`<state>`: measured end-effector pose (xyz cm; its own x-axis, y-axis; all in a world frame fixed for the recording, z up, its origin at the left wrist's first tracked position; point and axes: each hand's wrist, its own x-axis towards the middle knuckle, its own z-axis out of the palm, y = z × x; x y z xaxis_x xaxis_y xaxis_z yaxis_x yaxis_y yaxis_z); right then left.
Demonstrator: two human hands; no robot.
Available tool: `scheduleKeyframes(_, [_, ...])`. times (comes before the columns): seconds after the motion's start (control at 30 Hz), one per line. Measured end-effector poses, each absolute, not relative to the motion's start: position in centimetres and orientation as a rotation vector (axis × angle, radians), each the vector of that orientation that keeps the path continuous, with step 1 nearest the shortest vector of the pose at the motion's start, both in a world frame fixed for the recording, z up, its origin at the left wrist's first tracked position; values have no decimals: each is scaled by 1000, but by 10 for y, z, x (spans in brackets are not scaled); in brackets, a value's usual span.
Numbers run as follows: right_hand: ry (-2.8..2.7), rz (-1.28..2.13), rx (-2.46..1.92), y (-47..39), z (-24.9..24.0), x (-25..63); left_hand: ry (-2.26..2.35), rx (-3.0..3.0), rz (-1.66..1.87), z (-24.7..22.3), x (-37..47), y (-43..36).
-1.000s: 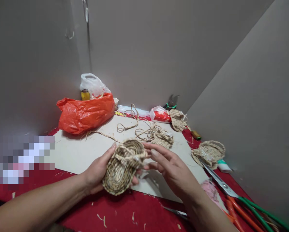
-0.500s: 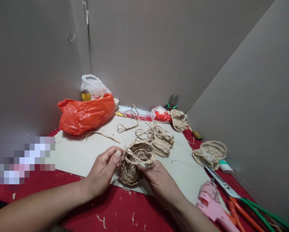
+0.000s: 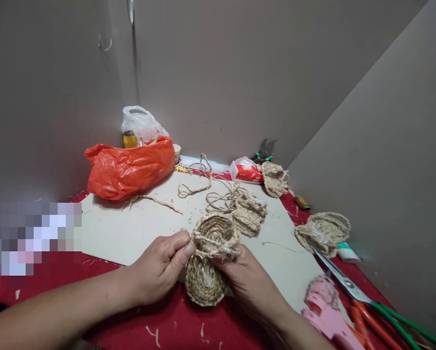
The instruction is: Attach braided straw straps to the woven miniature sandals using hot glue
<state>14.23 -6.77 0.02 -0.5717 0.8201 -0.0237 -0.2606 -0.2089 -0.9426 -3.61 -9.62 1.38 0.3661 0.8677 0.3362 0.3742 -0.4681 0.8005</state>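
Note:
A small woven straw slipper [image 3: 206, 282] is held upright between my two hands, low over the near edge of the white board. Its coiled sole faces me, and a twisted cord strap crosses its narrow middle. My left hand [image 3: 170, 255] is closed, thumb and forefinger pinching the strap at the slipper's left edge. On the other side, my right hand [image 3: 245, 277] grips the right edge; its fingers are hidden behind the weave. Just beyond lies another straw slipper [image 3: 249, 214], with loose braided cord [image 3: 218, 201] beside it.
The white board [image 3: 112, 233] rests on a red cloth [image 3: 159, 316] strewn with straw scraps. An orange plastic bag [image 3: 130, 167] stands at back left. Scissors [image 3: 343, 282], a pink glue gun [image 3: 325, 311] and another slipper [image 3: 323, 231] lie at right. Grey walls enclose the back and right.
The slipper has been tipped so its lower rounded end swings down and toward me, showing more of the coiled sole. Both hands keep their hold. The camera view has shifted slightly.

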Motion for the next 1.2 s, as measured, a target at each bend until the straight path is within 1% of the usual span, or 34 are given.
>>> scheduleKeyframes(0.33, [-1389,1766,-769,-72,7,141,1020,1882,1080,7,-31,-98])
scheduleKeyframes(0.53, [-1376,1791,-727,-73,10,144,1005,1879,1128,11,-29,-100])
scheduleKeyframes(0.7, [-1367,1892,-623,-80,14,148,1036,1847,1233,17,-34,-102])
scheduleKeyframes(0.83, [-1332,1883,-649,-79,10,146,992,1758,1163,14,-34,-102])
scheduleKeyframes(0.97, [-1344,1783,-700,-73,6,147,963,1573,1069,11,-32,-102])
scheduleKeyframes(1.07, [-1308,1781,-720,-70,6,149,949,1477,1075,11,-33,-102])
scheduleKeyframes(1.2, [-1107,1822,-774,-69,3,151,1020,1471,1148,12,-35,-102])
